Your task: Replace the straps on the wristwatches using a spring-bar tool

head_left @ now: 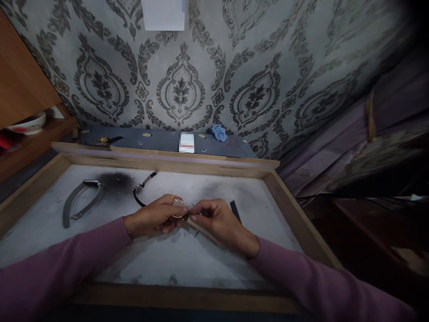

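Note:
My left hand [157, 217] is closed around a round, gold-rimmed watch [178, 208], its pale face turned up. At the watch's right edge my right hand [214, 221] pinches with thumb and fingertips; a thin, pointed piece shows there, but I cannot tell exactly what it is. A light brown strip, possibly a strap [208, 235], runs below the right hand and is partly covered by it. Behind my left hand lies a small wristwatch [138, 188] with a dark strap. Farther left rests another watch with a grey band [72, 203].
The work lies inside a shallow wooden-rimmed tray [298, 214] with a white, smudged bottom. A dark flat piece [235, 211] lies right of my right hand. Beyond the rim are a phone-like device [187, 143], a blue crumpled cloth [219, 133] and a dark tool [106, 141].

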